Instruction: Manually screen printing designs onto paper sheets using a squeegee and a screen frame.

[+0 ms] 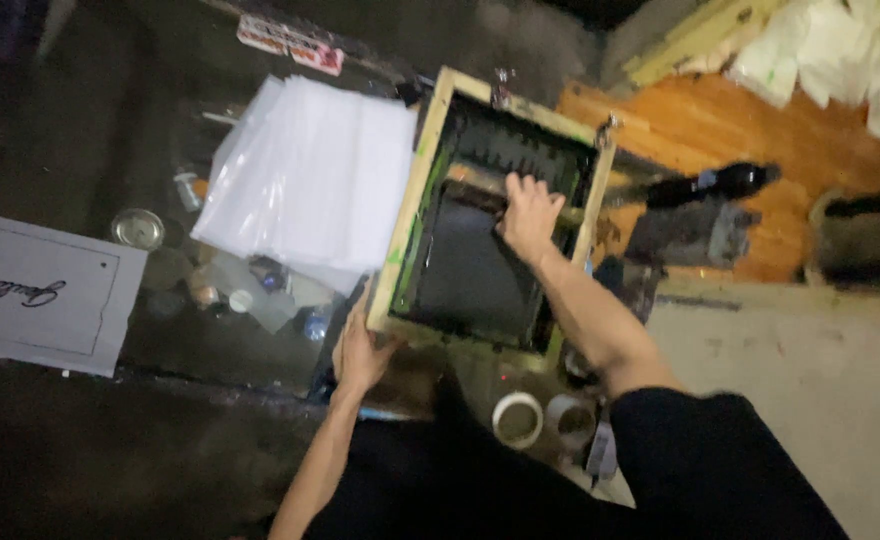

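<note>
A wooden-framed printing screen point(407, 225) with dark mesh lies tilted on a dark glass table. My right hand point(530, 212) reaches inside the frame and grips a long squeegee bar point(465, 188) lying across the mesh near its far end. My left hand point(358, 352) holds the frame's near left corner from below. A stack of white sheets point(310, 175) lies just left of the frame, partly under its edge.
A white printed card point(40, 295) lies at the left edge. Small jars and a round tin point(138, 228) sit on the glass. Two tape rolls point(518, 418) lie near my body. An orange wooden board point(720, 130) and crumpled white material point(830, 50) are at the back right.
</note>
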